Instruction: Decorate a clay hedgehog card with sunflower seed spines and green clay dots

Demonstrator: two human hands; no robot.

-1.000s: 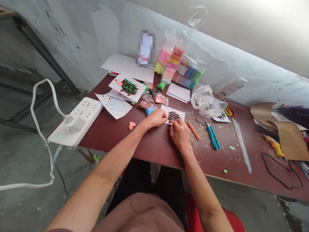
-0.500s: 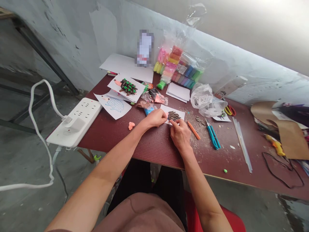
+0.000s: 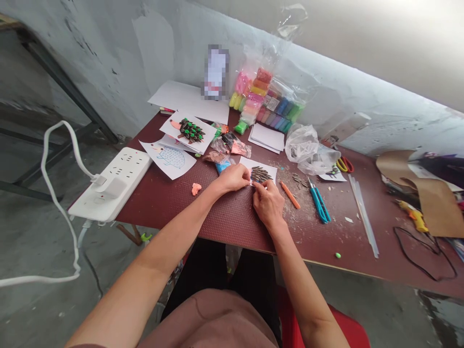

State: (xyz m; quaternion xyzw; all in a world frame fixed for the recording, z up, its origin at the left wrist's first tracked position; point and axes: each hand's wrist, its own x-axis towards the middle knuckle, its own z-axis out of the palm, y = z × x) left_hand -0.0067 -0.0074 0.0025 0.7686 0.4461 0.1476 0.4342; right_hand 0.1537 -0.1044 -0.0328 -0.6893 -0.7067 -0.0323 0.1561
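Right hand [image 3: 268, 203] barely shifted over maroon table [image 3: 226, 222] near wall [image 3: 184, 58]

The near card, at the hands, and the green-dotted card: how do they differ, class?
The green-dotted card has green bits among its dark pieces; the near card shows none.

The green-dotted card lies on other papers; the near card has fingers at its edge.

Both are white, with dark pieces clustered on them.

Glaring nearly white at upper right, glinting off the crumpled plastic bag [image 3: 302, 145], dimming beneath the table [image 3: 217, 212], stretching toward the edges.
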